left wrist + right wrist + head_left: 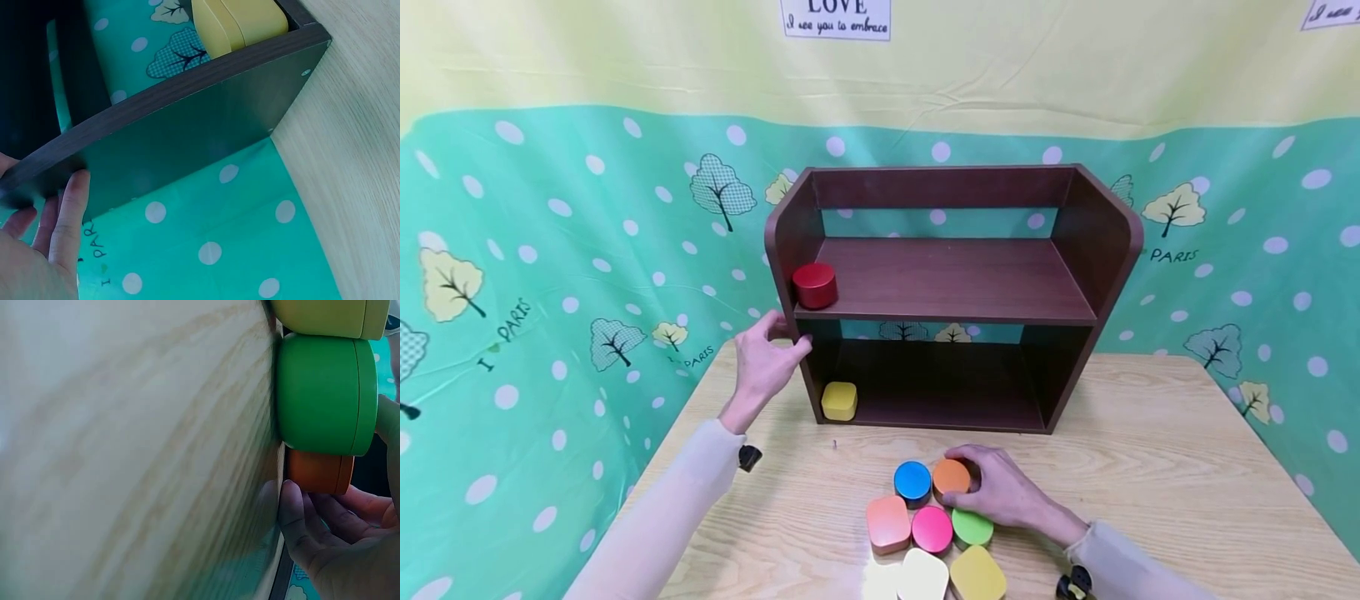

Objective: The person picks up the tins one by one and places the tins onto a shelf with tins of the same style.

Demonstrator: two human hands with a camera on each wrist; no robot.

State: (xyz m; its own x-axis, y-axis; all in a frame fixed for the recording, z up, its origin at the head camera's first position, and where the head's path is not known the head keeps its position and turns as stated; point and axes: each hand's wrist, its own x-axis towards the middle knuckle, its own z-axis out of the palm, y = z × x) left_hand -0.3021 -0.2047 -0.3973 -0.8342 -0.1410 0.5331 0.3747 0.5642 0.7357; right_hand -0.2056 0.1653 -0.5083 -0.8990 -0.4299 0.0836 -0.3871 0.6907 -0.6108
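My left hand [765, 354] grips the left side panel of a dark brown two-tier shelf [955, 279], thumb at the front edge and fingers along the outer face [206, 119]. Over the table, my right hand [1000, 487] holds an orange round tin [951, 477] between thumb and fingers. In the right wrist view, fingers [300, 525] curl at the orange tin [319, 472], partly hidden behind a green round tin [325, 394]. A blue round tin [912, 482] stands just left of the orange one, and a green tin [972, 527] sits just below the hand.
A red round tin [815, 286] stands on the upper tier's left end, a yellow square tin [839, 401] on the lower tier's left. Nearer me are pink square [888, 523], magenta round [932, 529], white [922, 575] and yellow square [977, 573] tins. A patterned curtain [587, 208] hangs behind.
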